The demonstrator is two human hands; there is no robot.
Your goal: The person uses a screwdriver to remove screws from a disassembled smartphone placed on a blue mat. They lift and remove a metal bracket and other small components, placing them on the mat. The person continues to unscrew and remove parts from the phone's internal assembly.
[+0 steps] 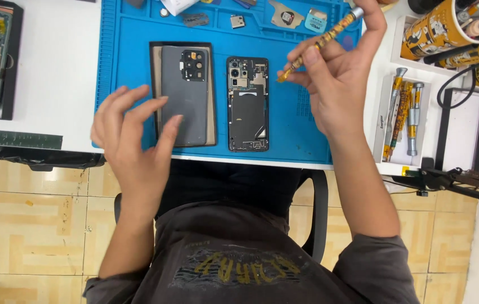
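White bench top over a tiled floor, with a blue repair mat (pixel 127 22) spread across it; that mat is the landmark for everything else in the head view, the only view there is.

Near the middle of the mat lies an opened phone (pixel 248 104), its back off and its dark inner plates and camera modules bare. Just beside it, toward the mat's left half, the grey back cover (pixel 186 95) rests on a darker panel, apart from the phone. So the cover is already off; the inner plates look to be in place, and I'd judge the inside work hardly begun. Small loose parts sit along the mat's far edge, too small to name.

Over the mat's right portion, the right hand (pixel 335 84) is raised and clenched around a yellow patterned screwdriver (pixel 321 42), its tip angled down toward the phone but clear of it. At the mat's near-left corner the left hand (pixel 135 138) hovers with fingers spread and empty, fingertips just over the back cover's lower edge; whether they touch I cannot tell.

Off the mat's right side a tray holds more screwdrivers (pixel 403 112).
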